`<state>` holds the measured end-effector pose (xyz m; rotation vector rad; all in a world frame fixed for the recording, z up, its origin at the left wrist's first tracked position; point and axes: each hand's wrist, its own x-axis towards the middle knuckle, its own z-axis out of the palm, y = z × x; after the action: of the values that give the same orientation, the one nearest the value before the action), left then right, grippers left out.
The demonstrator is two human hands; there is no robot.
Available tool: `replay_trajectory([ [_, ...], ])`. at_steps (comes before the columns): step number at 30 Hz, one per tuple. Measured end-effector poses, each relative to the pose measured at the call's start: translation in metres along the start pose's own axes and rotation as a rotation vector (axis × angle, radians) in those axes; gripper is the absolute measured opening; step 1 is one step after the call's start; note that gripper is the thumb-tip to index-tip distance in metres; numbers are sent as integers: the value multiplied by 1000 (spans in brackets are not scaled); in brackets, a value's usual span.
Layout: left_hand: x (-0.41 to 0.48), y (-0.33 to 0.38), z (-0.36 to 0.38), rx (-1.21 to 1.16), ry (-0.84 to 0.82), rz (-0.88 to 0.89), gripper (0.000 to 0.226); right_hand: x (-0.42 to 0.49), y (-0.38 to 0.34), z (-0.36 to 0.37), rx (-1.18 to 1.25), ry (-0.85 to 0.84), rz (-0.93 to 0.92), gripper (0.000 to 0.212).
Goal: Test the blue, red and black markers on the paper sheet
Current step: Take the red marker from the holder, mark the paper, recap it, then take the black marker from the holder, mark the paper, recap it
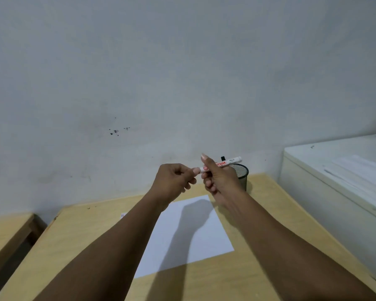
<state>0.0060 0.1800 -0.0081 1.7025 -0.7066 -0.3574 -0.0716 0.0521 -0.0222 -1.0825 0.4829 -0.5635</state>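
Fingers [196,170] pinching marker [230,161] (red label), paper [195,235]

Cap end hidden in the grip

The left hand [174,179] covers the marker [230,162]'s cap end; its colour cannot be told. The right hand [220,181] hides its middle.

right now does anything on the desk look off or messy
Nothing stands out. The paper sheet lies flat and unmarked on the desk, slightly askew to its edge. The mesh cup stands upright. Both hands hold a marker above the sheet.
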Motion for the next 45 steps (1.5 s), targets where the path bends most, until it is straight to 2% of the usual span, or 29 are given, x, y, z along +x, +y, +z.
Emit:
replay_trajectory([
  [2, 11, 8, 1, 43, 53, 34, 30, 1, -15, -9, -140, 45, 9, 46],
  [4, 25, 21, 1, 94, 104, 72, 28, 7, -27, -26, -192, 175, 16, 57],
  [6, 37, 35, 5, 190, 109, 111, 28, 15, -37, -46, -178, 276, 10, 55],
  [8, 48, 45, 13, 292, 95, 145, 29, 21, -42, -63, -177, 314, -7, 44],
  [13, 74, 54, 45, 504, 60, 222, 26, 28, -42, -92, -153, 344, 5, 33],
  [18, 93, 54, 83, 749, -78, 250, 21, 37, -32, -105, -124, 367, 52, 33],
  [21, 102, 47, 103, 801, -186, 234, 21, 39, -29, -107, -105, 373, 68, 33],
  [23, 106, 41, 113, 803, -235, 224, 30, 40, -29, -108, -97, 374, 65, 33],
  [25, 110, 34, 119, 787, -197, 236, 39, 40, -30, -110, -77, 381, 61, 33],
  [27, 117, 26, 121, 806, -150, 231, 37, 42, -29, -111, -47, 384, 63, 33],
  [31, 124, 11, 120, 918, -173, 196, 35, 41, -25, -109, -15, 360, 81, 34],
  [39, 121, 14, 96, 763, -157, 132, 27, 33, -19, -95, -8, 325, 115, 27],
  [42, 111, 26, 80, 605, -58, 147, 16, 26, -18, -82, -26, 305, 112, 27],
  [45, 101, 47, 57, 429, 48, 146, 16, 17, -21, -59, -43, 204, 137, 34],
])
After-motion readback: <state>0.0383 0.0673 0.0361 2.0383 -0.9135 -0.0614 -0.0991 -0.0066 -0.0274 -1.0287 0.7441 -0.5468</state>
